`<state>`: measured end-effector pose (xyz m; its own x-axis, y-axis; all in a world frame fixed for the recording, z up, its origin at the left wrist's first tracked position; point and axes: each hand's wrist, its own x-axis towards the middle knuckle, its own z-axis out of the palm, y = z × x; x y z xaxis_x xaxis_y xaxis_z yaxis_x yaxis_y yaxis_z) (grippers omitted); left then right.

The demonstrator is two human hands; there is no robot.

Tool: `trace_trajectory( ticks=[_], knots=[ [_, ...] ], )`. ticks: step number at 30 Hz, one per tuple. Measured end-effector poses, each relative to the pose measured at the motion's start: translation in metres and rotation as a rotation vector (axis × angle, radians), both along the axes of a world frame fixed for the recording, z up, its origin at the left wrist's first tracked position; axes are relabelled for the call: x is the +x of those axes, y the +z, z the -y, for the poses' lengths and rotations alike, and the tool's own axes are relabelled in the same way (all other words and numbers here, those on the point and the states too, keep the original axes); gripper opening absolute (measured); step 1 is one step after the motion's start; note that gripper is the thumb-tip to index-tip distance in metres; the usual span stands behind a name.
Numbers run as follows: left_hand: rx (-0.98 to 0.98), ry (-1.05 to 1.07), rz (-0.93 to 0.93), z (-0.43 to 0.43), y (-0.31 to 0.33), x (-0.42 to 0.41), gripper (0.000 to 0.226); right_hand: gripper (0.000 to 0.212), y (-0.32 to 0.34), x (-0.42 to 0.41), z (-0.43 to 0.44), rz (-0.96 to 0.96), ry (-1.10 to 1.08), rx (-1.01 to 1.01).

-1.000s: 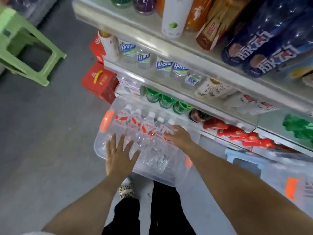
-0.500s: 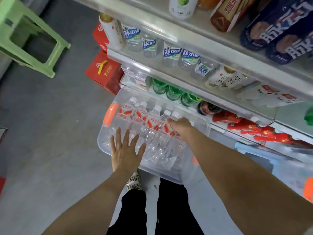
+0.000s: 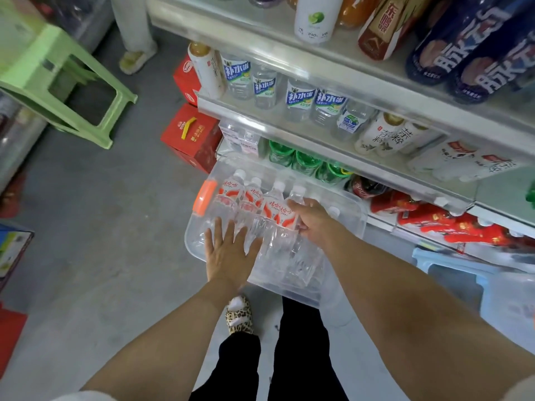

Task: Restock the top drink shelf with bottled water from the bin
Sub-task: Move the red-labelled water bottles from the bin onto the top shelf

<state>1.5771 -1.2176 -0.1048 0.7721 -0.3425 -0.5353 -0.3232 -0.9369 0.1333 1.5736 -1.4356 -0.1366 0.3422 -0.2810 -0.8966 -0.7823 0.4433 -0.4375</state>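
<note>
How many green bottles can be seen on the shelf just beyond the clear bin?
3 green bottles in one row: the left, the middle, the right. Others may hide behind them.

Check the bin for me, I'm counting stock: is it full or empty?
Partly full: a single row of water bottles lies in the clear bin; the right hand grips one.

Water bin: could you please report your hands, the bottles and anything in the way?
Left hand open, spread over bottles in bin. Right hand gripping one water bottle, not yet lifted. Shelf edge overhangs bin's far rim.
</note>
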Motion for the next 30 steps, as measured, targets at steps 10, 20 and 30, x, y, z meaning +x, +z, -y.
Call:
trace_trajectory(
  ticks=[10,20,30],
  knots=[
    [-0.307,0.078,-0.12,-0.009,0.056,0.016,0.074,0.081,0.083,-0.039,-0.014,0.3,-0.051,-0.081],
    [-0.773,-0.006,-0.163,0.051,0.204,0.046,0.069,0.044,0.291,-0.036,0.026,0.657,-0.037,-0.393],
    [-1.336,-0.291,-0.138,0.138,0.41,0.04,0.069,0.04,0.555,-0.036,0.065,0.963,-0.187,-0.776]
  ],
)
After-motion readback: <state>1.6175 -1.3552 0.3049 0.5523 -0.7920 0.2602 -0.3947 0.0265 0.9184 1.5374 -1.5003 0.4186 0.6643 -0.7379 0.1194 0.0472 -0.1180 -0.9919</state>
